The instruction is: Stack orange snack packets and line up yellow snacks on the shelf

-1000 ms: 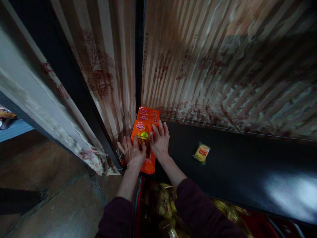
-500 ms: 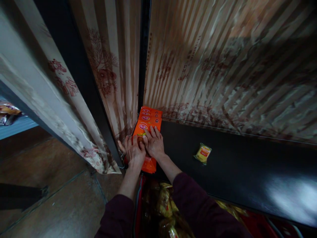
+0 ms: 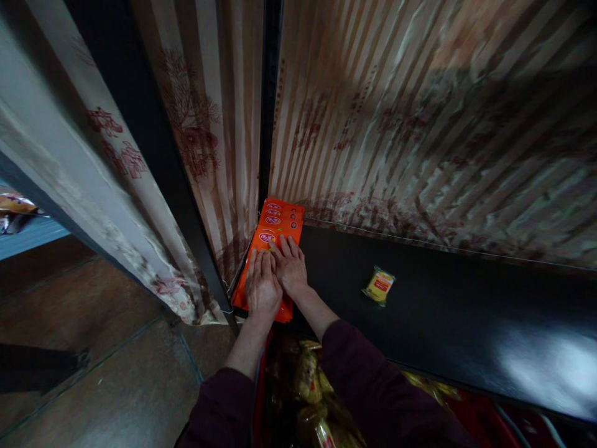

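Several flat orange packets lie overlapped at the left end of a black shelf, in the corner by the curtains. My left hand rests on the top packet with its fingers stretched out. Beside it, touching or nearly so, my right hand also lies flat on the packets, fingers extended. Both hands cover the middle of the top packet, so most of its print is hidden. To the right, apart from the hands, lies a small yellow wrapped packet with a red label.
Striped curtains with red drawings hang behind and left of the shelf. A dark post slants down at the left. Below the shelf edge is a container of yellow clear-wrapped goods. Tiled floor shows lower left.
My left hand has shifted right from the packets' left edge onto the top packet, its thumb no longer out to the side. My right hand has stayed nearly in place.
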Demonstrator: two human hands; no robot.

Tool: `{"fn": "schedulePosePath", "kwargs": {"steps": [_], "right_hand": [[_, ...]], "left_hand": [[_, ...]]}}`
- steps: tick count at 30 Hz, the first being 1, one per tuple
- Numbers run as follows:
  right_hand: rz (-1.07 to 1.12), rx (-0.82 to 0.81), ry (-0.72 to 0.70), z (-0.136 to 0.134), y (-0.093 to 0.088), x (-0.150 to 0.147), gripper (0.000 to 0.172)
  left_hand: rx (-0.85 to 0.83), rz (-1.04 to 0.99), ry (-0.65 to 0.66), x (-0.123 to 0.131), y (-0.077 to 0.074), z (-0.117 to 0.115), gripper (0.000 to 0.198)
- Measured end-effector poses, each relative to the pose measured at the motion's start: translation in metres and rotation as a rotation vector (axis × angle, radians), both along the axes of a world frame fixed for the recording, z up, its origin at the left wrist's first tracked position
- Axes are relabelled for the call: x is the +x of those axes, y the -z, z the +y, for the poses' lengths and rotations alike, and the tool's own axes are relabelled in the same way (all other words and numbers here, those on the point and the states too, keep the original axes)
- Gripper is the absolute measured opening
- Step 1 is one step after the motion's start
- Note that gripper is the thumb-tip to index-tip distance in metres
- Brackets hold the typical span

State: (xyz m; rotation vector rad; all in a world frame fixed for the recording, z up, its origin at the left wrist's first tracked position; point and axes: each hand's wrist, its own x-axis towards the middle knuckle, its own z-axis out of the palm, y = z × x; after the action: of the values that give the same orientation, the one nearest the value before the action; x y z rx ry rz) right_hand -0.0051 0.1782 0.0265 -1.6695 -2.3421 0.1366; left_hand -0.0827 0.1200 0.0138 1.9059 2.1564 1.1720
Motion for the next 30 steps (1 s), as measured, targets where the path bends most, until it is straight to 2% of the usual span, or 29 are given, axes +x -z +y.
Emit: {"fn": "schedulePosePath", "kwargs": {"steps": [4,8,17,20,24,30], "right_hand": [[-0.005,-0.005,0.006,0.002,0.003,0.0,0.046],[0.0,-0.013,-0.013,0.002,0.005,0.001,0.046],[0.061,-0.066,-0.007,0.0,-0.004,0.0,0.045],[0.165,0.008,-0.007,-0.005,0.004,0.006,0.043],[0.326,0.145,0.063,-0.021,0.022,0.012,0.042],[0.448,0.148,0.048,-0.035,0.038,0.013,0.042]], "left_hand": [[-0.045,-0.039,0.021,0.0,0.004,0.0,0.047],[-0.045,0.007,0.037,-0.002,0.005,-0.004,0.048],[-0.073,0.113,0.046,-0.007,0.007,-0.01,0.051],[-0.097,0.121,0.049,-0.007,0.007,-0.01,0.049],[-0.143,0.15,0.049,-0.007,0.006,-0.01,0.049],[-0.119,0.16,0.04,-0.007,0.007,-0.011,0.048]]}}
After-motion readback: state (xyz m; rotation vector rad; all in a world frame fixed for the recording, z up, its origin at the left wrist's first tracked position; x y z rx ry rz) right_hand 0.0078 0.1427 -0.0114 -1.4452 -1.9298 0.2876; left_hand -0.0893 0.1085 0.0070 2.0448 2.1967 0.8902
